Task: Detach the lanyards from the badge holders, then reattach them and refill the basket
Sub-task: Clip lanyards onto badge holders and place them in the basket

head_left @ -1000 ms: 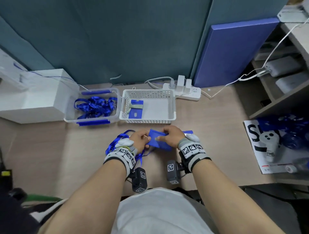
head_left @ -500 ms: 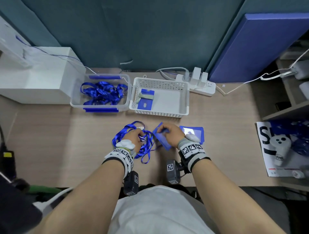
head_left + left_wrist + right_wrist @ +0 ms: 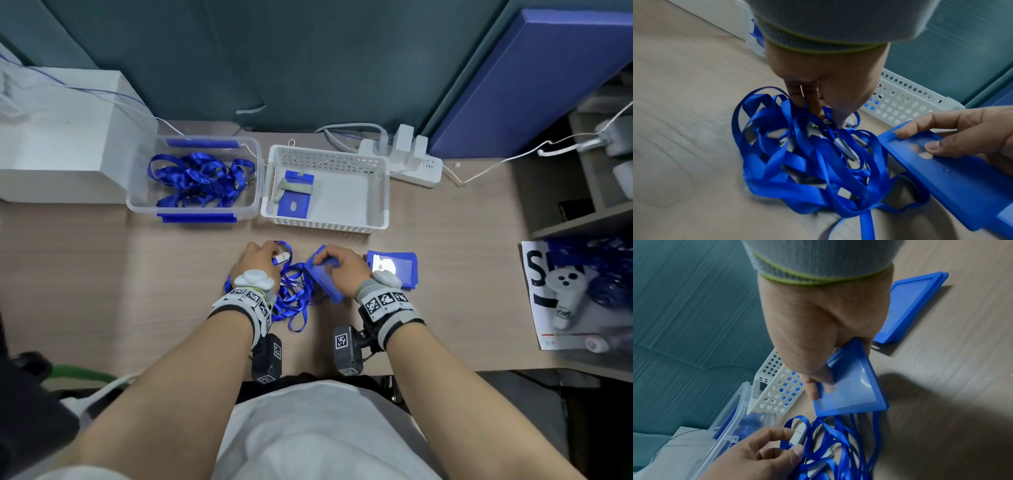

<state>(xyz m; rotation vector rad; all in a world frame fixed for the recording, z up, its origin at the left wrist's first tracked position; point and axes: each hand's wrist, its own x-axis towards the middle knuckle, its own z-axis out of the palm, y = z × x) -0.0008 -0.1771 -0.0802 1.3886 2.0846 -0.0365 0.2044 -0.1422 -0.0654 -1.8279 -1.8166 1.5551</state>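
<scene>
Hands work over a desk [image 3: 102, 291] in the head view. The left hand [image 3: 257, 259] pinches a white clip [image 3: 283, 257] on the lanyard [image 3: 291, 294] pile. The right hand [image 3: 342, 270] grips a tilted holder [image 3: 323, 284]. More holders [image 3: 397, 269] lie just beside it. Behind sit a basket [image 3: 325, 224] with 1 holder and a bin [image 3: 191, 212] of lanyards.

Left wrist view: fingertips [image 3: 818, 110] dig into the lanyard [image 3: 797, 154] pile.

Right wrist view: thumb and fingers [image 3: 813, 386] curl round the holder [image 3: 851, 386].
</scene>
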